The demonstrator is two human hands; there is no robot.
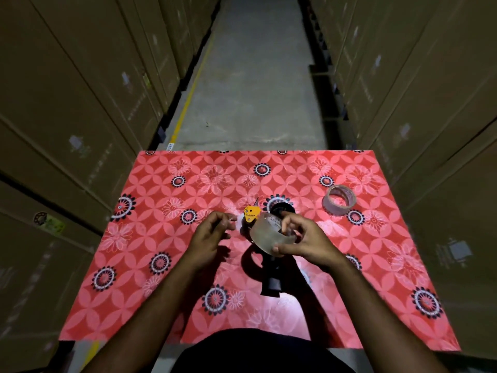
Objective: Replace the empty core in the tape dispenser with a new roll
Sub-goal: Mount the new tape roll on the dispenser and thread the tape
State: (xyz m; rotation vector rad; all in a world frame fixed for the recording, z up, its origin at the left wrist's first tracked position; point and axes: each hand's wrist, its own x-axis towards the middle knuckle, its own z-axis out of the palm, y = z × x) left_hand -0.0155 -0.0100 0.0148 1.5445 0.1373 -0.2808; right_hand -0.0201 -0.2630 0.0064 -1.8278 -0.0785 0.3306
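No legible text on boxes (80,103) or dispenser (252,214)

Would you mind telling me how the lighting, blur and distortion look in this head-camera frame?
Head view: the tablecloth is brightly lit, with a washed-out glare patch near the bottom edge; the cardboard boxes on both sides sit in dim light; wide-angle distortion splays them outward; the left hand shows slight motion blur at the fingers; the tape dispenser casts a dark shadow.

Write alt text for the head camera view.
A right hand holds a tape roll over a black tape dispenser on a red floral tablecloth, the left hand beside it. Another roll lies far right.
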